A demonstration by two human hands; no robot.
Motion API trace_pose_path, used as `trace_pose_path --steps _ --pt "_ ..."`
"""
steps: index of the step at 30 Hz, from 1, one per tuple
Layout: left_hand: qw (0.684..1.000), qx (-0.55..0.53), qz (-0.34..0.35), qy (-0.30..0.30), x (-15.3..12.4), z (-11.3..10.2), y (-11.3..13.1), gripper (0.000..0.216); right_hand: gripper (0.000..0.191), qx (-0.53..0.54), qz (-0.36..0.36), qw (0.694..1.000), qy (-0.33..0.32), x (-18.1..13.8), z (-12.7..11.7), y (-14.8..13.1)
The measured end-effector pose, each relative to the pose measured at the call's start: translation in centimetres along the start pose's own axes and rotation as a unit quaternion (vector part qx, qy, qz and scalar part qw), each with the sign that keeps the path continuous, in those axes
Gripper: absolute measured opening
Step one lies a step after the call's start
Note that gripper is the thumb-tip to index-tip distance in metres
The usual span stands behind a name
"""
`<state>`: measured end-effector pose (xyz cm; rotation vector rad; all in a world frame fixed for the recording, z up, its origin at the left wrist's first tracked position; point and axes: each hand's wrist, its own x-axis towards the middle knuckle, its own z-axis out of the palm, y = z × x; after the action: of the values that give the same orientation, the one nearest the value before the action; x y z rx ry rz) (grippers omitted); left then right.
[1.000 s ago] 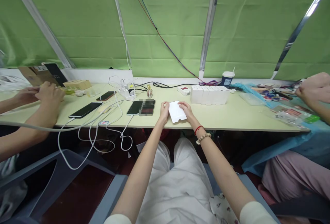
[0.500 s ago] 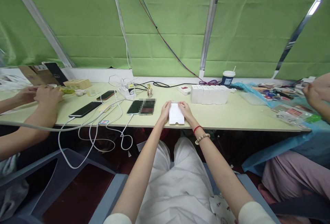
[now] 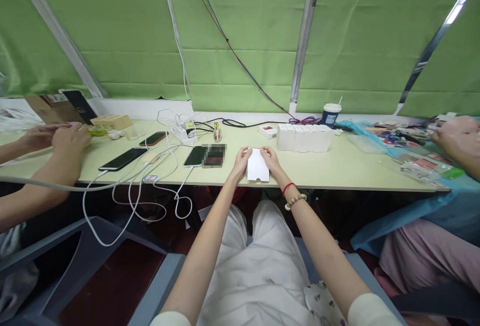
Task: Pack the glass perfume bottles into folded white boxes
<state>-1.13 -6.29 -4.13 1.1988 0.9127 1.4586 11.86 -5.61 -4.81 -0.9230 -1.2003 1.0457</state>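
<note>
A small flat white cardboard piece (image 3: 257, 167) is held between my two hands near the front edge of the pale table (image 3: 337, 168). My left hand (image 3: 240, 161) pinches its left side, fingers closed on it. My right hand (image 3: 270, 160) grips its right side, with a red string and a bead bracelet on that wrist. The piece stands slightly lifted and tilted toward me.
A row of white boxes (image 3: 304, 137) and a lidded cup (image 3: 331, 114) stand behind. Phones (image 3: 204, 156) on white cables (image 3: 150, 186) lie to the left. Another person's hands (image 3: 63, 136) work at far left, another's hand (image 3: 455, 133) at far right over coloured packets.
The white piece has turned from slanted to nearly straight and lifted a little between my hands. The person at right drew their hand slightly back and down.
</note>
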Motion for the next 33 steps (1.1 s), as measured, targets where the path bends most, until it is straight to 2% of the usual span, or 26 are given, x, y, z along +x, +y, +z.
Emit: trace_pose_path --steps 14,22,29,33 --pt "1.0 0.012 0.008 -0.021 0.04 -0.06 -0.29 0.042 0.04 0.004 -0.007 1.0 0.004 0.0 -0.09 -0.02" --pt "1.0 0.016 0.005 -0.013 0.04 -0.2 -0.3 0.039 0.028 -0.011 -0.042 0.999 -0.005 -0.13 0.04 -0.19" --pt "0.999 0.034 0.016 -0.025 -0.14 -0.28 -0.08 0.039 0.028 -0.028 -0.053 0.998 -0.009 -0.13 0.04 -0.12" --pt "0.999 0.035 0.023 -0.016 -0.14 -0.21 -0.13 0.033 0.028 -0.053 -0.061 0.997 0.016 0.1 0.11 0.18"
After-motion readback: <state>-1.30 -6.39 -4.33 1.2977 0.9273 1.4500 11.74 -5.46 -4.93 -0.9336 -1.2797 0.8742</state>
